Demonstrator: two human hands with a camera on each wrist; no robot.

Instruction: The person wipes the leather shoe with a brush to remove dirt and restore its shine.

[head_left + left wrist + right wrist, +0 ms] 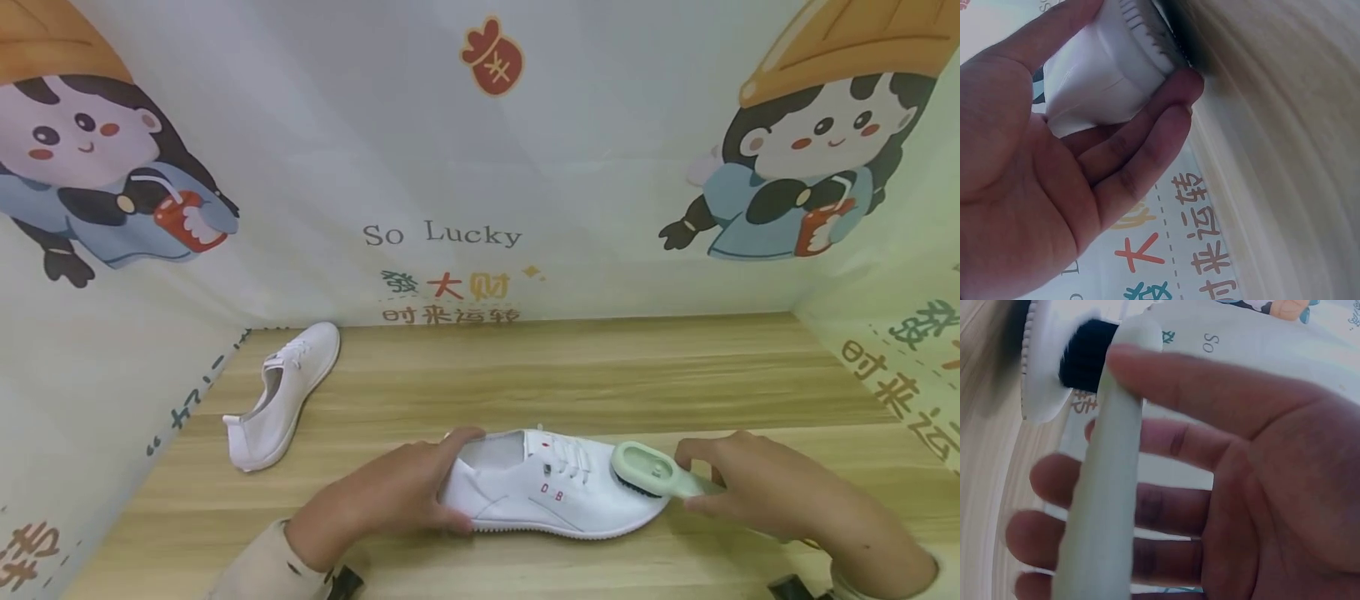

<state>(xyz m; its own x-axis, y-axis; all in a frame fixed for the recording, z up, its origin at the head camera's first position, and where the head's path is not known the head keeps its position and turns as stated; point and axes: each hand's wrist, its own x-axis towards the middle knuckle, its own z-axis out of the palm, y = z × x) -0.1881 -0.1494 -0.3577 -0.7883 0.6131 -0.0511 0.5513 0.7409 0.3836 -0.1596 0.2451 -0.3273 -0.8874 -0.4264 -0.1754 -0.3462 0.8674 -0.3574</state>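
A white lace-up shoe (517, 492) with red letters on its side lies sole down across the front of the wooden surface, toe to the right. My left hand (408, 487) grips its heel, thumb on one side and fingers on the other; the left wrist view shows the fingers curled round the heel (1097, 75). In my right hand (765, 483) is a pale green brush (652, 468) with dark bristles, held by its handle (1100, 506). Its bristles (1088, 356) touch the top of the shoe's toe.
A second white shoe (288, 392) stands at the back left, near the wall. Printed white sheeting (450, 167) with cartoon figures and lettering encloses the wooden surface (600, 375) at the back and both sides.
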